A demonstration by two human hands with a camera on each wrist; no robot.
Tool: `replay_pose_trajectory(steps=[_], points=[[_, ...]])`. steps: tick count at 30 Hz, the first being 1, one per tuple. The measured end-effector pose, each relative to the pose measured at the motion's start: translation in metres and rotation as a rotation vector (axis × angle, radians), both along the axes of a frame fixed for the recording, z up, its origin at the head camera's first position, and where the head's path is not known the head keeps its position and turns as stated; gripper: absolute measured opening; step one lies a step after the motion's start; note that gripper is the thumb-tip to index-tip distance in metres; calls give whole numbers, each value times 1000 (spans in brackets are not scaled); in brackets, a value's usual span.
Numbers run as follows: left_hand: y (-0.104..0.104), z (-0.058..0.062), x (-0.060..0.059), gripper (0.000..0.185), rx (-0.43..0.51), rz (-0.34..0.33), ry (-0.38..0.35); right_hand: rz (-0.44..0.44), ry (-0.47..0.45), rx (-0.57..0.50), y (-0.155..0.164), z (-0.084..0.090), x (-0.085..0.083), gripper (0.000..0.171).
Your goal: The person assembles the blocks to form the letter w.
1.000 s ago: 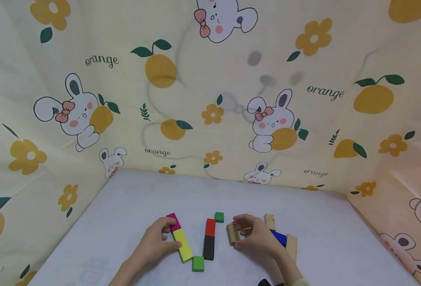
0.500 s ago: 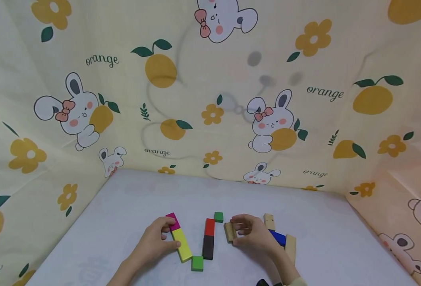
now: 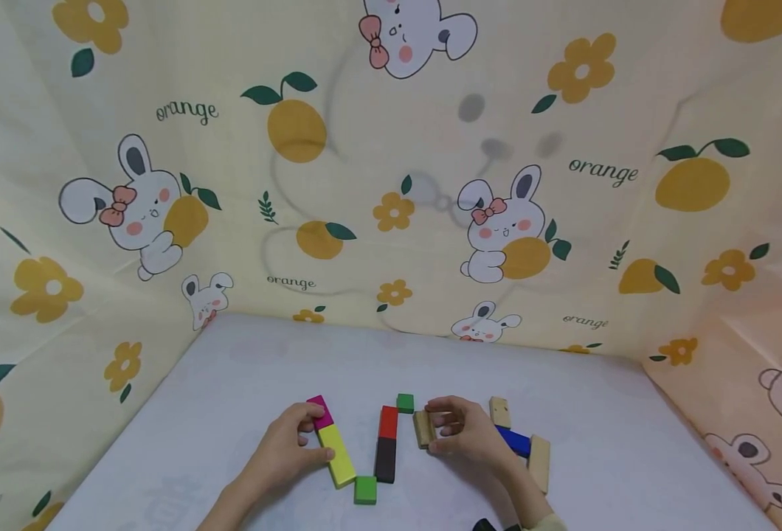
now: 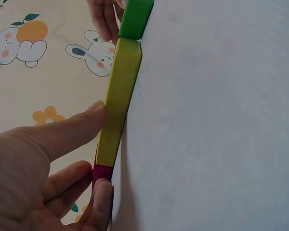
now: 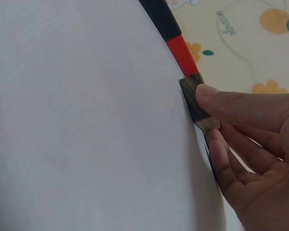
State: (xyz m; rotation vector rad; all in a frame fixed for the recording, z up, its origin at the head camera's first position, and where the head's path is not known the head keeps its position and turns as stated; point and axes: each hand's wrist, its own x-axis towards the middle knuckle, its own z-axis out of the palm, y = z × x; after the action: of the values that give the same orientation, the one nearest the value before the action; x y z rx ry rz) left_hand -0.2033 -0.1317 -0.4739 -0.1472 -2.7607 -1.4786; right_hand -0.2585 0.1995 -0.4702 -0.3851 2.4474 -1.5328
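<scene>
Wooden block nearer red block.

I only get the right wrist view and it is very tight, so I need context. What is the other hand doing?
Observer: The left hand rests on the yellow block, thumb against its side and fingertips at the magenta block on its far end.
Operator: Is anything past the black end of the red and black bar?
Observer: Yes, a green cube lies at the near end, between the red and black bar and the yellow block.
Operator: What lies behind my right hand?
Observer: Beyond the right hand, which grips the plain wooden block, are a blue block and two more wooden blocks.
</scene>
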Motion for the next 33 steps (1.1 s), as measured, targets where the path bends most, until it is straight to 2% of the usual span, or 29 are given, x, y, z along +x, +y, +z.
replay_pose_trajectory(steps=[23, 33], points=[[-2, 2, 1, 63, 2, 18, -10, 5, -11, 4, -3, 2, -2, 62], [0, 2, 0, 64, -5, 21, -36, -10, -24, 6, -1, -2, -5, 62]])
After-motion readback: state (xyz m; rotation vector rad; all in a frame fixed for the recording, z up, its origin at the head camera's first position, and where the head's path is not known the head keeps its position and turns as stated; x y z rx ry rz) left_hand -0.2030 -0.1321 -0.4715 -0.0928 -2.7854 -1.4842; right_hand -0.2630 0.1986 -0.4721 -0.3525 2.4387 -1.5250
